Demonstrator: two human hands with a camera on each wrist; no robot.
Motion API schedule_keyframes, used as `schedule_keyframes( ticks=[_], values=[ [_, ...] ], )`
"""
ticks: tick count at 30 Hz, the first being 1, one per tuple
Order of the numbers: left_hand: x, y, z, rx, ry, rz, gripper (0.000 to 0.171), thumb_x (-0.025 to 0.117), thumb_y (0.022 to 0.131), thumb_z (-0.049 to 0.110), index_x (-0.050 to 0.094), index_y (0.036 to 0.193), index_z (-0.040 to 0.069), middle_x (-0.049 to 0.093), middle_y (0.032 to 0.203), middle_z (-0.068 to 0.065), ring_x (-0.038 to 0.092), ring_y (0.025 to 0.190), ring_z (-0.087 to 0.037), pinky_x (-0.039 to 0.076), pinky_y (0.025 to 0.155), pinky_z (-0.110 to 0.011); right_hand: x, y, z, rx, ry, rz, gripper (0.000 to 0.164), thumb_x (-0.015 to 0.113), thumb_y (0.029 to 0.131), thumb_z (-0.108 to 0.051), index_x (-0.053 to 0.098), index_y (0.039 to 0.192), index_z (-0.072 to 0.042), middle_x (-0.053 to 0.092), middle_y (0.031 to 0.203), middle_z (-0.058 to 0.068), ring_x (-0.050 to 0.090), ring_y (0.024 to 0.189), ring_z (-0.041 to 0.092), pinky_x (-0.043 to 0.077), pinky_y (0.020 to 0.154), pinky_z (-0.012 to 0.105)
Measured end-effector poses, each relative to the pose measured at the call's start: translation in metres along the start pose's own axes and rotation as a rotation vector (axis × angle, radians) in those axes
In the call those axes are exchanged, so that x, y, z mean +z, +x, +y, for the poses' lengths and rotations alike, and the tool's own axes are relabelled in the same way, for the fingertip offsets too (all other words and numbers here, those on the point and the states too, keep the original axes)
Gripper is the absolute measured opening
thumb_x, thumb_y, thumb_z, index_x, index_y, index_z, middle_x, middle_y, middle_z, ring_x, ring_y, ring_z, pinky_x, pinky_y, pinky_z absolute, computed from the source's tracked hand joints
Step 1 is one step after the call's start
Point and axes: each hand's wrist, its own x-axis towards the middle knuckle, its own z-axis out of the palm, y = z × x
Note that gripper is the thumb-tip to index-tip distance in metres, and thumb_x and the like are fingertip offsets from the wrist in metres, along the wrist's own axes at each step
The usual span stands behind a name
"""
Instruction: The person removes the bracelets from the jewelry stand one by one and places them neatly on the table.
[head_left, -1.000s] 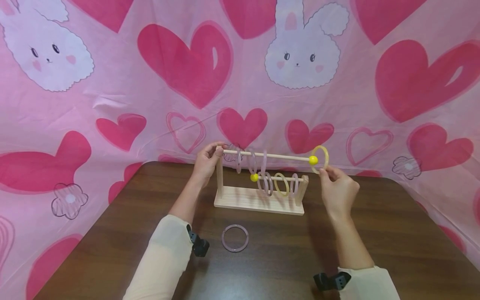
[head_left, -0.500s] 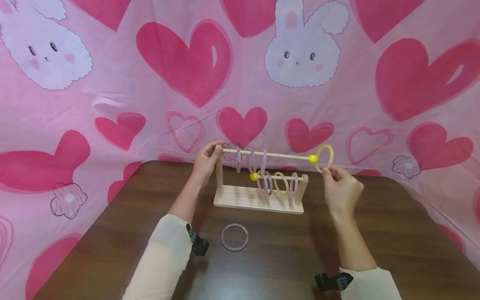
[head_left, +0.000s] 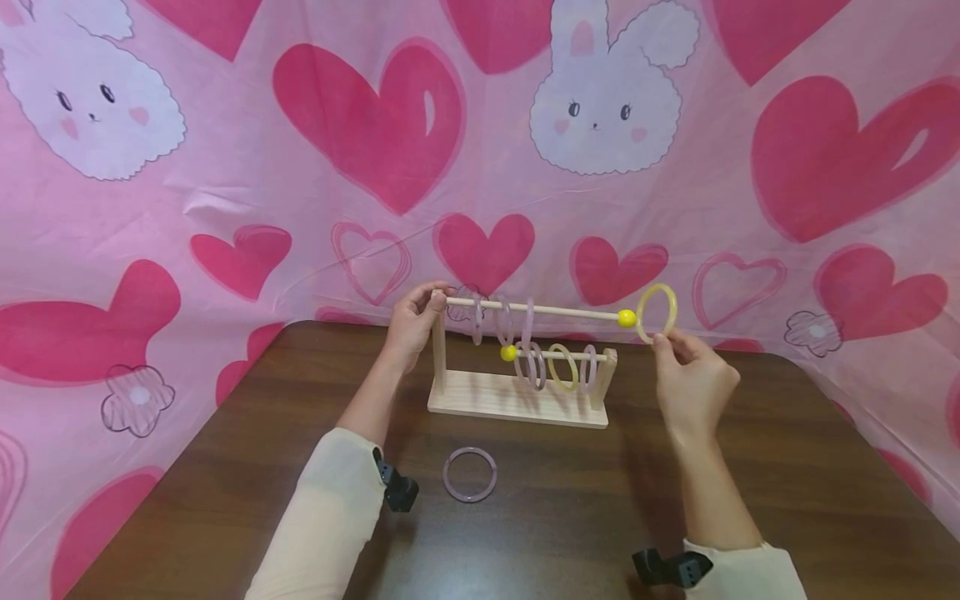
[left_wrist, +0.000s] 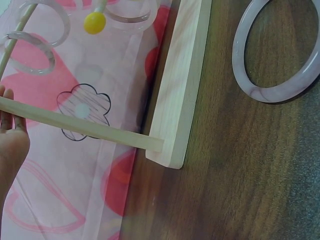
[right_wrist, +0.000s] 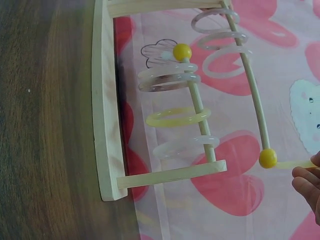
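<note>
My left hand (head_left: 411, 329) grips the top of the left post of a wooden bracelet stand (head_left: 517, 404), thumb in front. My right hand (head_left: 693, 387) pinches a yellow bangle (head_left: 673, 310) at its lower rim, between thumb and fingers. That bangle is held upright just right of the yellow ball (head_left: 626, 318) capping the upper rod (head_left: 570, 313). Three pale lilac bangles hang on the upper rod's left half. On the shorter lower rod hang several more, one of them yellow (right_wrist: 177, 120). In the right wrist view the held bangle shows edge-on, by the ball.
A lilac bangle (head_left: 470, 500) lies flat on the dark wooden table (head_left: 555, 525), in front of the stand and between my forearms. Behind the table hangs a pink cloth (head_left: 315, 183) printed with hearts and rabbits. Each wrist wears a small black camera.
My right hand has moved right with the yellow bangle, from around the ball at the rod's end to just beyond it. The left hand and the stand have stayed in place.
</note>
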Motion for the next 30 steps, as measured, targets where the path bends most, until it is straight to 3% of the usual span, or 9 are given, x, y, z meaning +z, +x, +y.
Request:
schedule_keyframes(
  ticks=[11,17,22,30],
  values=[
    [-0.001,0.0,-0.001,0.0,0.006,0.008,0.054,0.06,0.081,0.03,0.053,0.116,-0.01,0.057,0.109,-0.024,0.055,0.092,-0.007,0.042,0.091,-0.03,-0.002,-0.003,-0.007,-0.003,0.056,0.001,0.015,0.065,0.083,-0.007,0.071,0.093,0.004,0.069,0.079,0.017,0.048,0.063,-0.023,0.037,0.054,0.004],
    [-0.001,0.0,0.0,-0.018,0.012,0.011,0.046,0.058,0.085,0.023,0.053,0.116,-0.01,0.054,0.114,-0.03,0.055,0.093,-0.008,0.041,0.094,-0.032,-0.002,-0.004,-0.008,0.01,0.068,-0.028,0.015,0.065,0.083,-0.006,0.071,0.092,0.004,0.068,0.075,0.016,0.049,0.062,-0.022,0.036,0.052,0.006],
    [0.0,0.0,0.0,-0.016,0.012,0.011,0.041,0.057,0.088,0.018,0.052,0.116,-0.011,0.053,0.115,-0.031,0.055,0.093,-0.008,0.041,0.094,-0.032,-0.001,-0.005,-0.009,0.077,0.158,-0.08,0.015,0.065,0.083,-0.003,0.07,0.093,0.007,0.067,0.078,0.02,0.054,0.062,-0.016,0.043,0.057,0.005],
    [0.001,0.0,0.0,-0.003,0.008,0.009,0.042,0.058,0.087,0.02,0.053,0.115,-0.01,0.053,0.114,-0.032,0.055,0.092,-0.007,0.042,0.093,-0.031,-0.001,-0.005,-0.011,0.219,0.383,-0.163,0.018,0.066,0.082,-0.001,0.067,0.095,0.012,0.068,0.069,-0.002,0.063,0.06,-0.001,0.051,0.06,0.017]
  ],
)
